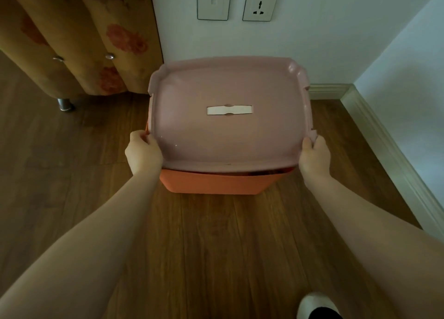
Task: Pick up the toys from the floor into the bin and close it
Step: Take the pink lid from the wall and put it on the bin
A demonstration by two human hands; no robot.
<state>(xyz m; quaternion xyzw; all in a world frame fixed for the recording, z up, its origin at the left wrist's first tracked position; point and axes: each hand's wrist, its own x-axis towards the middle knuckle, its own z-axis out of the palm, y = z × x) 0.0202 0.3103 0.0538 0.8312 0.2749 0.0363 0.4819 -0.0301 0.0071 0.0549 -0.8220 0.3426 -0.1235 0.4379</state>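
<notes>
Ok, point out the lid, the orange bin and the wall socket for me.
lid (pixel 228 131), head view, on its flat pink top below the white handle.
orange bin (pixel 216 182), head view, on its near wall under the lid.
wall socket (pixel 260 2), head view, on its white faceplate.

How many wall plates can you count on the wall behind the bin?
2. A blank plate sits above the pink lid, and a socket plate is mounted just right of it. Others may lie outside the frame.
</notes>
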